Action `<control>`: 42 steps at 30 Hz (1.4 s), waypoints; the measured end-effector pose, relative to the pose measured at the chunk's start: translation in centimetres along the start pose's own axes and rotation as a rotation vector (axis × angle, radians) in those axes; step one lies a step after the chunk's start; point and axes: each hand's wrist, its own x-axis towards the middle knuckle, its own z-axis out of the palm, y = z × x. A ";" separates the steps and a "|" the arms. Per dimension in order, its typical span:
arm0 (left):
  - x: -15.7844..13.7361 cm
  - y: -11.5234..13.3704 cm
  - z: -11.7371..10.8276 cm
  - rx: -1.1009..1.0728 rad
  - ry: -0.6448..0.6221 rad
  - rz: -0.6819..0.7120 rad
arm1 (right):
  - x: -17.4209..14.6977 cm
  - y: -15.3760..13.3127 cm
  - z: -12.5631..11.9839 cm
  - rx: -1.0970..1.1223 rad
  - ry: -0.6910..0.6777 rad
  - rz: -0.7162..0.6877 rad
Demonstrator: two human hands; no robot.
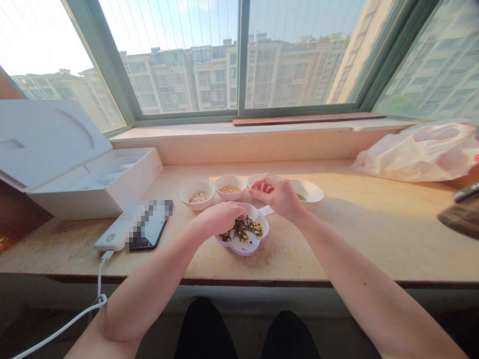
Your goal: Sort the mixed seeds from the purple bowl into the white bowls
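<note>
My left hand [223, 218] reaches into a flower-shaped white bowl with a lilac rim [245, 253], its curled fingertips down among mixed beans and grains [245, 227]. What those fingers pinch is hidden. Over a small white bowl [252, 179] in the back row is my right hand [276, 193], fingers bent and pressed together; anything in them is too small to name. To the left stand a white bowl of yellow grains [230, 190] and a white bowl of pale flat pieces [199, 197]. A white bowl with green contents [312, 190] sits right of my right hand.
On the left lie an open white box [130, 184], a white power bank with a cable [112, 234] and a black phone [153, 229]. A white plastic bag [419, 152] rests at the back right, a dark object [462, 214] at the right edge. A small white label [266, 210] lies between bowls.
</note>
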 end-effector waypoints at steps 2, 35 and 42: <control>0.0 0.1 -0.2 -0.010 -0.012 -0.005 | 0.0 0.0 0.0 -0.003 0.003 0.009; 0.5 1.1 -1.4 -0.224 0.455 0.062 | 1.2 5.1 -6.5 -0.890 -0.070 0.739; 0.7 0.9 -0.6 -0.187 0.595 0.141 | 1.0 5.9 -7.0 -0.902 -0.183 0.759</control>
